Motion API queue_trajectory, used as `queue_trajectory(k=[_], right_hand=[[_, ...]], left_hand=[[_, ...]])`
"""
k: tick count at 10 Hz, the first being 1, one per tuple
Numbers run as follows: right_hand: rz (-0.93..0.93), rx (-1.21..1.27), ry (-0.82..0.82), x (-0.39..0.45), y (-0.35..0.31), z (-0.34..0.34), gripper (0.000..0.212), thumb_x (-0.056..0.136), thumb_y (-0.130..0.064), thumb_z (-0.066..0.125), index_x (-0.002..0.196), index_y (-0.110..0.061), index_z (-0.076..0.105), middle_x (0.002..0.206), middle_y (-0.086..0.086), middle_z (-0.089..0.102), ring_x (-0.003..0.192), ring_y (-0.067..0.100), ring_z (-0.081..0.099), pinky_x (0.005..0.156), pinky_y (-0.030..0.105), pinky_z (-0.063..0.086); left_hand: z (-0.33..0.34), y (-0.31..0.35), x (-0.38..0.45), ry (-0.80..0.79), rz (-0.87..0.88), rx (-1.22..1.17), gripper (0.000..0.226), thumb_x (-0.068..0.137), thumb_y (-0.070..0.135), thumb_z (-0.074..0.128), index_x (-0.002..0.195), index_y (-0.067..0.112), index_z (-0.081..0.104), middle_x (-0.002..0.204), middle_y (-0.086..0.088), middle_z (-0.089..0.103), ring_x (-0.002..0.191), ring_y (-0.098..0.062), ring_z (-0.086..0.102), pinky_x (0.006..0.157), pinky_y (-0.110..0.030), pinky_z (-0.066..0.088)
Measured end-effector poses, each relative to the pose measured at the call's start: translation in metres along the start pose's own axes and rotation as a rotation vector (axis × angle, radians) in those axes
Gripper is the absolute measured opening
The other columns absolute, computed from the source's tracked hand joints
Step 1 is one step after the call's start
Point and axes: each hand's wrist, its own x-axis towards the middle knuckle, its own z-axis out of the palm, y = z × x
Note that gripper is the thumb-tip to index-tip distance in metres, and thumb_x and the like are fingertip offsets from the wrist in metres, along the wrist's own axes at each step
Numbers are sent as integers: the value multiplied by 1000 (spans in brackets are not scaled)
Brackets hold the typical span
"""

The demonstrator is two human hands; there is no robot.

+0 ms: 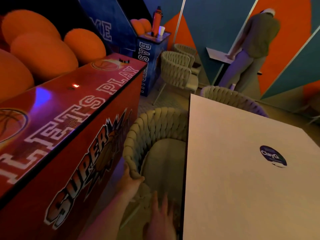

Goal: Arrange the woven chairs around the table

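Note:
A beige woven chair (155,129) with a seat cushion stands at the left edge of the pale square table (242,179), partly tucked under it. My left hand (132,182) grips the near end of the chair's woven rim. My right hand (161,215) is flat and blurred over the chair's front edge, fingers spread, holding nothing. A second woven chair (230,97) sits at the table's far side, mostly hidden by the tabletop. Further back, another woven chair (176,70) stands with one more behind it.
A red basketball arcade cabinet (72,122) with orange balls runs close along the chair's left, leaving a narrow gap. A blue cabinet (152,54) carries a bottle and cup. A person (249,51) stands at a small wall table at the back right. A round sticker (273,155) is on the tabletop.

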Motion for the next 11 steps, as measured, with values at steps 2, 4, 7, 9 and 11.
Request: queue_trajectory(k=[2,4,7,9,11], right_hand=[[41,-10,-21,27,10,-2,56,101,-32,26,155,-31,7,162,4,17,149,42,4,120,47,9],[30,-59,-19,28,11,-6,53,100,-21,26,152,-28,18,155,7,30,139,42,26,114,45,23],[45,-23,-17,23,11,-1,49,100,-25,31,148,-28,26,149,7,35,137,43,25,109,44,31],[29,-66,-21,18,13,-1,49,100,-18,26,148,-25,26,151,8,35,140,42,23,114,46,24],[0,-84,-29,10,11,-2,70,98,-27,38,155,-24,-2,162,7,11,148,39,8,116,50,19]], left_hand=[[11,-5,16,31,40,-24,105,89,17,65,150,39,-18,164,-6,15,129,-43,47,66,-46,58],[10,-8,19,25,-9,18,107,90,24,64,142,54,-24,163,-2,21,117,-41,57,44,-32,51],[10,-13,13,46,3,24,107,89,23,65,143,53,-23,162,-4,23,122,-42,54,68,-48,60],[11,-13,9,39,8,-7,106,89,21,65,145,51,-20,163,-3,19,128,-42,49,76,-56,58],[0,-13,3,-22,40,27,101,89,30,65,150,41,-14,163,-5,18,137,-38,40,98,-53,49]])
